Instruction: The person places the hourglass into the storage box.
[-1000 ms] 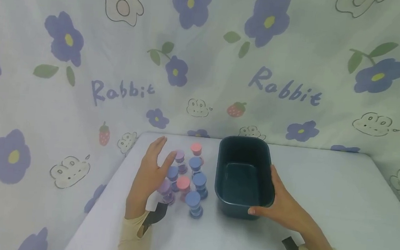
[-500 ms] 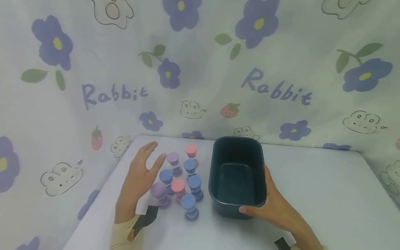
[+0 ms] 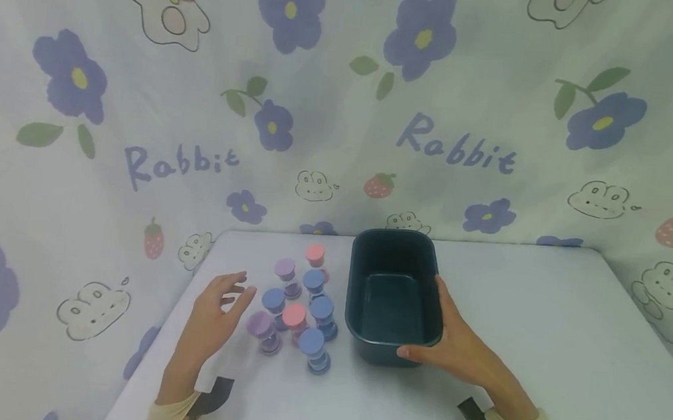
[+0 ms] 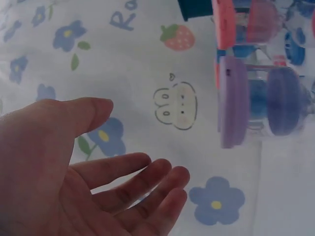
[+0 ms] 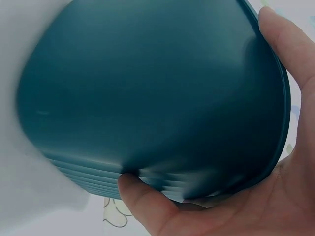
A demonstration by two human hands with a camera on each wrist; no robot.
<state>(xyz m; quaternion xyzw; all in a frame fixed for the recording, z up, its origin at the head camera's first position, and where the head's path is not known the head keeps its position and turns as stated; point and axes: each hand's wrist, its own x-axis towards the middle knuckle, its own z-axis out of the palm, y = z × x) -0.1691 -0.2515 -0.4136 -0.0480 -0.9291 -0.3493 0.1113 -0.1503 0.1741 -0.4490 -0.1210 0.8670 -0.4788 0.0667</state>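
The person's right hand [image 3: 459, 344] holds the dark teal plastic bin [image 3: 380, 354] by its near right corner, thumb on the front rim and fingers bent along the outer side wall. In the right wrist view one fingertip presses the ridged part of that wall. A corner hold like this probably lets one hand steady the bin, since it braces two walls at once and leaves the mouth unobstructed. The bin appears to stand upright on the white tabletop [image 3: 543, 321], its opening facing up.

The left hand [image 3: 215, 323] holds nothing. Its thumb is well apart from its loosely bent fingers, so the grip is wide, the palm turned inward. It hangs just beside the eight sand timers, touching none; the purple-capped timer [image 3: 260, 325] at the near left is among the closest.

The timers all stand on end between the left hand and the bin: four with blue caps, two pink, two purple. Their broad, flat caps likely explain why they stand so steadily. The front blue-capped timer [image 3: 312, 342] is nearest the person, the rear pink-capped timer [image 3: 315, 255] farthest. Packed this closely, some overlap in the head view, and whether neighbours touch cannot be told.
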